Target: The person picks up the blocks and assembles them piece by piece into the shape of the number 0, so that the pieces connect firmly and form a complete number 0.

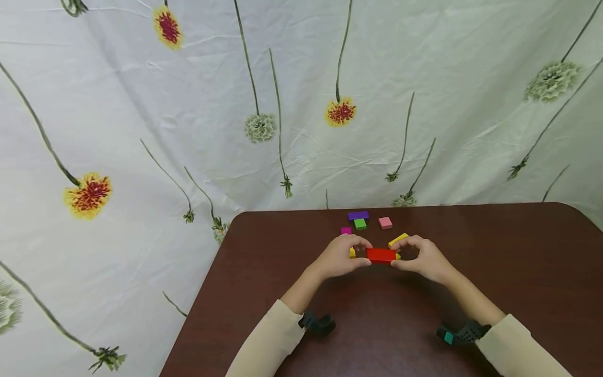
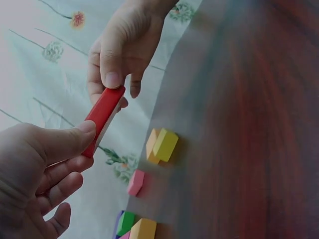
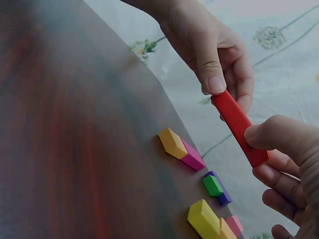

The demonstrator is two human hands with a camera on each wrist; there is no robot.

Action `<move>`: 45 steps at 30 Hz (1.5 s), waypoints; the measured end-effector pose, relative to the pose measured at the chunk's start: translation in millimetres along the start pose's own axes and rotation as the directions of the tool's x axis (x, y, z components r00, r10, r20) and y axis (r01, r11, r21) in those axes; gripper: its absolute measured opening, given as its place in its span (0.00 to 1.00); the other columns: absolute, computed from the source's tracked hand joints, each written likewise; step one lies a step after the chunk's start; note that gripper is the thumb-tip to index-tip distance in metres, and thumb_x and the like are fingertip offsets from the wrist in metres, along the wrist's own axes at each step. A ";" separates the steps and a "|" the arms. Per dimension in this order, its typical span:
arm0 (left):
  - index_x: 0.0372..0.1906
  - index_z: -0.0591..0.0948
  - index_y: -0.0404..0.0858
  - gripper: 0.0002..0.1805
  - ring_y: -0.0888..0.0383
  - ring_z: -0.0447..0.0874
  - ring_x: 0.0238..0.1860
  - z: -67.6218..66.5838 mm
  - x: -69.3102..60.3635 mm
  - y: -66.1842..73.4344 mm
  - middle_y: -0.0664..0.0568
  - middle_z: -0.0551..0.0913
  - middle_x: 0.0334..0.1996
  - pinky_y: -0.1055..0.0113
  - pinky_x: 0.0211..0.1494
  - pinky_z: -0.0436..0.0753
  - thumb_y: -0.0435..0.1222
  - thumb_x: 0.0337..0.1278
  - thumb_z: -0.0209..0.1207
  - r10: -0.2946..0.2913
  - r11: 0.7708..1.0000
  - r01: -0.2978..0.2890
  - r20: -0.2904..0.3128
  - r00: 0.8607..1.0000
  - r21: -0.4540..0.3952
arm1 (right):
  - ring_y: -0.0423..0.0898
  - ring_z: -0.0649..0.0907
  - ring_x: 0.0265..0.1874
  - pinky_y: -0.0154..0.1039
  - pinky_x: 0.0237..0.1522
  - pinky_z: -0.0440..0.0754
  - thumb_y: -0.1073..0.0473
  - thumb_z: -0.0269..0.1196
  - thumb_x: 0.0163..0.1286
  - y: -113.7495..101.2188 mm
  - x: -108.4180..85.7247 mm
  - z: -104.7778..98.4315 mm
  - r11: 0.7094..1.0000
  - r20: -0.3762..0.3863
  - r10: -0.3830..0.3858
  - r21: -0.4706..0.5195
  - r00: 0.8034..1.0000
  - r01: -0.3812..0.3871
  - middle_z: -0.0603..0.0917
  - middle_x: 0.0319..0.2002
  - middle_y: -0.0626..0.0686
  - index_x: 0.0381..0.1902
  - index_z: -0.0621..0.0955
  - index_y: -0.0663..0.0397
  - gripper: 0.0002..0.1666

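Observation:
A red rectangular block [image 1: 381,255] is held up off the dark table between both hands. My left hand [image 1: 341,256] pinches its left end between thumb and fingers. At the opposite end, the thumb and fingers of my right hand [image 1: 426,259] grip it. The long red face shows in the left wrist view, where the block [image 2: 105,112] slants between the two thumbs. Beyond the hands lie a yellow block [image 3: 203,219], an orange block [image 3: 172,144] and a magenta block [image 3: 192,155] against it.
Near the table's far edge are a purple block [image 1: 358,215], a green block [image 1: 360,224] touching it and a pink block [image 1: 385,222]. A second orange block [image 3: 227,230] sits beside the yellow one. Behind the brown table [image 1: 509,262] hangs a flowered cloth [image 1: 301,104].

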State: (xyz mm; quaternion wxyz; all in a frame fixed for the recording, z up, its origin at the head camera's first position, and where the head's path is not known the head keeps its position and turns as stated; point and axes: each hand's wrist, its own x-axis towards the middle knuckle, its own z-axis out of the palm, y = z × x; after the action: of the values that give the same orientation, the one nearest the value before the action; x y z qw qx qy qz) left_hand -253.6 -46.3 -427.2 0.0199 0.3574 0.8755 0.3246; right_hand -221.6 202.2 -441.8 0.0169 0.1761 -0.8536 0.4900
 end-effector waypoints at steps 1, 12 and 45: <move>0.48 0.83 0.38 0.16 0.53 0.78 0.43 0.3 -2.8 1.0 0.51 0.83 0.39 0.69 0.47 0.73 0.39 0.54 0.69 -0.002 1.000 0.002 0.003 1.000 -0.003 | 0.59 0.77 0.44 0.52 0.44 0.76 0.61 0.73 0.56 -0.2 -1.7 0.8 1.000 0.002 0.001 -0.003 1.000 -0.001 0.82 0.43 0.56 0.42 0.83 0.61 0.16; 0.45 0.83 0.42 0.16 0.64 0.74 0.39 10.3 -34.0 11.0 0.58 0.81 0.36 0.73 0.44 0.73 0.40 0.52 0.71 0.017 1.000 -0.017 0.005 1.000 -0.012 | 0.50 0.77 0.42 0.51 0.45 0.74 0.59 0.74 0.55 -5.8 -28.6 11.5 0.999 0.037 -0.025 -0.022 0.999 0.026 0.81 0.39 0.49 0.40 0.83 0.55 0.16; 0.42 0.84 0.49 0.16 0.73 0.71 0.35 33.7 -84.3 15.2 0.68 0.80 0.33 0.74 0.45 0.68 0.46 0.48 0.73 0.047 0.976 -0.076 0.144 0.988 0.206 | 0.37 0.77 0.36 0.34 0.38 0.76 0.53 0.77 0.52 8.6 -76.0 55.9 0.975 0.070 -0.205 -0.072 0.976 0.210 0.78 0.35 0.36 0.35 0.82 0.39 0.16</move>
State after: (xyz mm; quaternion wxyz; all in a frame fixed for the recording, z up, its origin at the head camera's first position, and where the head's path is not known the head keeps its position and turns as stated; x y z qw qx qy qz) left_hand -172.5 -73.4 -461.6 0.0326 0.4062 0.8900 0.2047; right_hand -145.0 180.7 -493.3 0.0483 0.2787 -0.8494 0.4455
